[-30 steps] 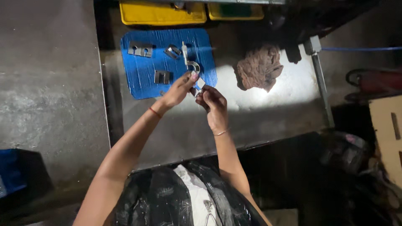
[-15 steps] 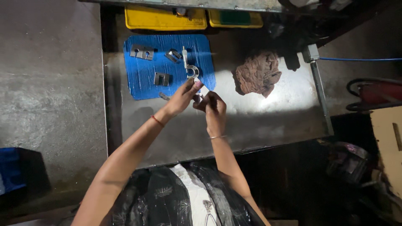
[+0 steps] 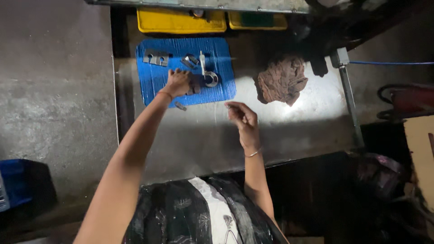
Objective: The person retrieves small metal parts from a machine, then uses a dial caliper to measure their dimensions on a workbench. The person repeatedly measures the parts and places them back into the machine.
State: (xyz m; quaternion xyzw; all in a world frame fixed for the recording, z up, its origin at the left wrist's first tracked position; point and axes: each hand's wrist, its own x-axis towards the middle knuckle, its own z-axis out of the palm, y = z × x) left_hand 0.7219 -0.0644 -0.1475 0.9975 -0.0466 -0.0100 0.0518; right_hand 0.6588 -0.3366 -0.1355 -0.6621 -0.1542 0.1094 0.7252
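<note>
Blue mat (image 3: 156,81) holds metal parts (image 3: 156,58); left hand (image 3: 177,83) on it.

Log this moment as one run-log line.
left hand: on blue mat, over dark metal part | right hand: raised above table, fingers pinched | brown rag: beside mat

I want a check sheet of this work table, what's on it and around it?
Surface: grey metal table, brightly lit in the middle.
Job's things: blue ribbed mat with a notched metal plate, a ring-shaped part and other small metal pieces.
Clutter: brown rag; yellow trays at the far edge.
Hands: left hand resting on the mat over a dark part; right hand raised above the table, fingers pinched, contents unclear.
Cables: blue line at right.
Surroundings: concrete floor, blue crate.
</note>
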